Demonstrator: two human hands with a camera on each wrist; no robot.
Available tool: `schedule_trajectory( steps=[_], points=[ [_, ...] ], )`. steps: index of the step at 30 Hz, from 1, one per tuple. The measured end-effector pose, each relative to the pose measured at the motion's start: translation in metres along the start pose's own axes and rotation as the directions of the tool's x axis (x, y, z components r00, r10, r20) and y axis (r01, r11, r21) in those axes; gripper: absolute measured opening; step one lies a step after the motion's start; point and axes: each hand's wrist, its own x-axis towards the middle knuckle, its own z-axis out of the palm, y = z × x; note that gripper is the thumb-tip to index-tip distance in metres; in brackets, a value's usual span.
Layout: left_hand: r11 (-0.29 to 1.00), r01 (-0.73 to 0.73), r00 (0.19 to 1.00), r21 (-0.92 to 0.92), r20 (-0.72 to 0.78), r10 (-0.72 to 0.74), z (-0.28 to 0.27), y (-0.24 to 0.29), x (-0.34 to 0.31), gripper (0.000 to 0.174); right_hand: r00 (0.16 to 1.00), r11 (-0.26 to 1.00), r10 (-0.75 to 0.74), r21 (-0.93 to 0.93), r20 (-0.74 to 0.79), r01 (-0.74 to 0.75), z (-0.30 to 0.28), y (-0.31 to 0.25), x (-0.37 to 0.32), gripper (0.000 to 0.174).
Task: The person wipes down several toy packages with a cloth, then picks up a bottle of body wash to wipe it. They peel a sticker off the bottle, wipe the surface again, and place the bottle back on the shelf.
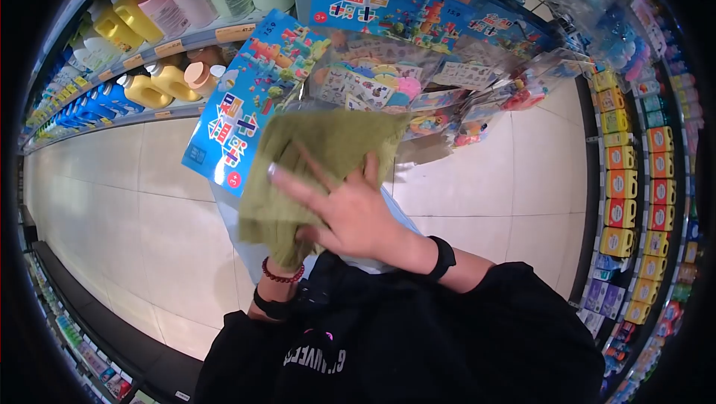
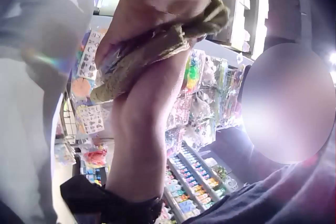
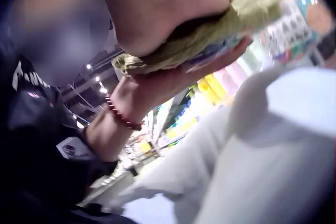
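An olive-green cloth (image 1: 328, 150) lies spread between my two hands. From above, my right hand (image 1: 358, 210) rests on it with the fingers spread, blurred in the head view. Beneath the cloth is my left hand (image 3: 178, 82), palm up with fingers stretched out, mostly hidden from the head view. A strip of clear, coloured plastic (image 3: 215, 53) shows between the cloth and the left palm in the right wrist view. Just beyond the cloth, a blue toy card (image 1: 246, 106) with white lettering stands tilted, and the cloth overlaps its edge.
Bagged toys (image 1: 373, 83) with blue header cards hang right ahead. Bottles (image 1: 164, 80) line the shelf at left, and yellow packs (image 1: 619, 180) fill the shelves at right. Pale floor tiles (image 1: 492, 180) run between. Light trousers (image 3: 262, 150) show below the hands.
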Motion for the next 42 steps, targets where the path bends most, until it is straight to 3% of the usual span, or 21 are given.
schedule_trajectory(
  steps=[2,3,6,7,9,10,13,16,17,18,20,21,23,24,26,27,30,33,37,40,42],
  points=[
    [0.999,0.039,0.997,0.029,0.065,-0.041,0.000,0.005,-0.003,0.050,0.980,0.989,0.148,0.046,-0.130,-0.143,-0.003,0.010,0.009,0.071],
    [0.999,0.033,0.995,0.029,0.097,-0.036,-0.001,0.009,-0.006,0.049,0.954,0.983,0.155,0.133,-0.255,-0.124,-0.004,0.018,0.011,0.075],
    [0.998,-0.058,0.985,-0.002,0.163,0.058,0.009,0.021,-0.008,0.055,0.874,0.916,0.349,0.321,-0.338,-0.242,-0.004,0.034,0.019,0.080],
    [0.997,-0.061,0.986,0.037,0.156,0.055,0.011,0.025,-0.008,0.058,0.868,0.841,0.394,0.499,-0.302,-0.208,-0.005,0.044,0.021,0.085],
    [0.989,-0.083,0.983,0.121,0.174,0.061,0.015,0.037,-0.008,0.068,0.865,0.719,0.473,0.639,-0.165,-0.272,-0.004,0.053,0.018,0.070],
    [0.996,-0.064,0.973,0.060,0.225,0.049,0.017,0.043,-0.007,0.069,0.860,0.647,0.503,0.698,-0.090,-0.306,-0.003,0.057,0.016,0.063],
    [0.999,-0.025,0.930,-0.033,0.365,0.035,0.014,0.048,0.001,0.072,0.876,0.623,0.351,0.781,-0.330,0.044,0.014,0.085,0.014,0.034],
    [1.000,-0.021,0.893,-0.015,0.448,0.026,0.009,0.054,-0.002,0.070,0.879,0.431,0.461,0.897,-0.122,-0.101,0.027,0.127,-0.003,0.019],
    [0.992,0.014,0.915,-0.122,0.402,0.037,0.009,0.058,-0.003,0.069,0.897,-0.112,0.441,0.992,-0.001,0.057,0.023,0.131,-0.008,0.023],
    [0.972,0.044,0.934,-0.230,0.355,0.041,0.009,0.063,-0.003,0.069,0.902,-0.621,0.415,0.762,0.120,0.184,0.015,0.130,-0.009,0.028],
    [0.938,0.062,0.951,-0.342,0.305,0.048,0.006,0.066,-0.001,0.069,0.792,-0.520,0.555,0.849,0.255,0.091,0.008,0.128,-0.009,0.034],
    [0.937,0.057,0.952,-0.346,0.301,0.053,0.002,0.066,0.001,0.070,0.891,-0.614,0.406,0.783,0.203,0.101,0.015,0.127,-0.015,0.035],
    [0.935,0.043,0.923,-0.352,0.372,0.098,0.000,0.063,0.002,0.062,0.910,-0.618,0.348,0.785,0.224,0.043,0.020,0.109,-0.022,0.034],
    [0.984,-0.096,0.933,-0.149,0.331,0.141,-0.002,0.059,0.003,0.055,0.907,-0.595,0.344,0.804,0.245,0.009,0.023,0.097,-0.022,0.034],
    [0.900,-0.332,0.925,0.282,0.284,0.253,-0.009,0.049,0.008,0.041,0.900,-0.547,0.331,0.835,0.282,-0.061,0.029,0.074,-0.021,0.033],
    [0.963,-0.254,0.967,0.087,0.031,0.253,0.005,0.043,0.006,0.019,0.899,-0.517,0.328,0.852,0.292,-0.088,0.030,0.065,-0.020,0.033],
    [0.841,-0.452,0.869,0.296,-0.067,0.491,0.009,0.040,0.010,0.015,0.900,-0.454,0.308,0.879,0.308,-0.146,0.034,0.048,-0.017,0.033],
    [0.656,-0.526,0.773,0.541,-0.018,0.634,0.010,0.041,0.009,0.015,0.907,-0.447,0.261,0.874,0.330,-0.190,0.034,0.046,-0.014,0.035],
    [0.553,-0.531,0.648,0.642,-0.113,0.753,0.007,0.047,0.014,0.012,0.925,-0.491,0.098,0.826,0.367,-0.276,0.029,0.052,-0.020,0.038],
    [0.435,-0.451,0.579,0.779,-0.115,0.807,0.001,0.056,0.012,0.011,0.920,-0.493,-0.080,0.786,0.385,-0.371,0.016,0.061,-0.029,0.042],
    [0.346,-0.438,0.546,0.830,-0.060,0.836,0.002,0.059,0.009,0.013,0.898,-0.395,-0.143,0.808,0.416,-0.438,0.004,0.064,-0.034,0.045]
  ],
)
